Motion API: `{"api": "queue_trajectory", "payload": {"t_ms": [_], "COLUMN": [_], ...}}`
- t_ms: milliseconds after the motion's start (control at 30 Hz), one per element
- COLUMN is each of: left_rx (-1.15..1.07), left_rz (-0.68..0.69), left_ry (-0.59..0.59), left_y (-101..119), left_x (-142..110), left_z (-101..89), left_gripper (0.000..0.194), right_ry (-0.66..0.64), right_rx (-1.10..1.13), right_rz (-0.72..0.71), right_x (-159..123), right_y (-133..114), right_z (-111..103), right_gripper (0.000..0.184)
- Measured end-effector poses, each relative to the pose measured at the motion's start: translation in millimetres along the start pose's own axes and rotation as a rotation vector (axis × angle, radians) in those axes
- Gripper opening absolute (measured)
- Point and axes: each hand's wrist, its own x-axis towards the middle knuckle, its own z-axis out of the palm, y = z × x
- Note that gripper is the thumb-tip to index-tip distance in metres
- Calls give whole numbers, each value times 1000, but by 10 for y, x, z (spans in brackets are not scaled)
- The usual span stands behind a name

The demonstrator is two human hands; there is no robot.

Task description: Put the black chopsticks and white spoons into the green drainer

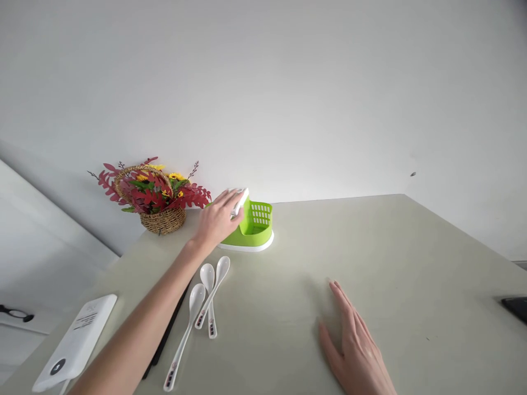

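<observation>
At the back of the table stands a green utensil caddy [259,237] with slotted sides, a white base and a white top piece [241,202]. My left hand [218,216] reaches over its left half, with the fingers closed on the white top piece; the palm hides that half. Below my left wrist lie three white spoons [207,274], two of them crossed. Black chopsticks [168,334] show partly from under my left forearm. My right hand [356,345] hovers over or rests on the front of the table, open, its thumb apart from the fingers and nothing in it.
A wicker basket [163,221] of red leaves and yellow flowers stands at the back left. On the left edge lies a white power bank [78,340] with a cable. A black object [515,308] sits at the right edge. The wall [313,99] borders the table's back.
</observation>
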Motion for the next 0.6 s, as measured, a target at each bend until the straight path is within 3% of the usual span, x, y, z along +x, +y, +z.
{"api": "queue_trajectory", "payload": {"t_ms": [233,600], "left_rx": [45,62], "left_rz": [-75,-194], "left_ry": [20,45], "left_y": [-374,-486], "left_x": [-137,-384], "left_z": [-84,-253], "left_gripper": [46,44], "right_ry": [-4,-17], "right_rx": [-21,7], "right_rz": [-21,41], "right_x": [-6,-38], "right_y": [28,-23], "right_z": [5,-27], "right_gripper": [70,65]}}
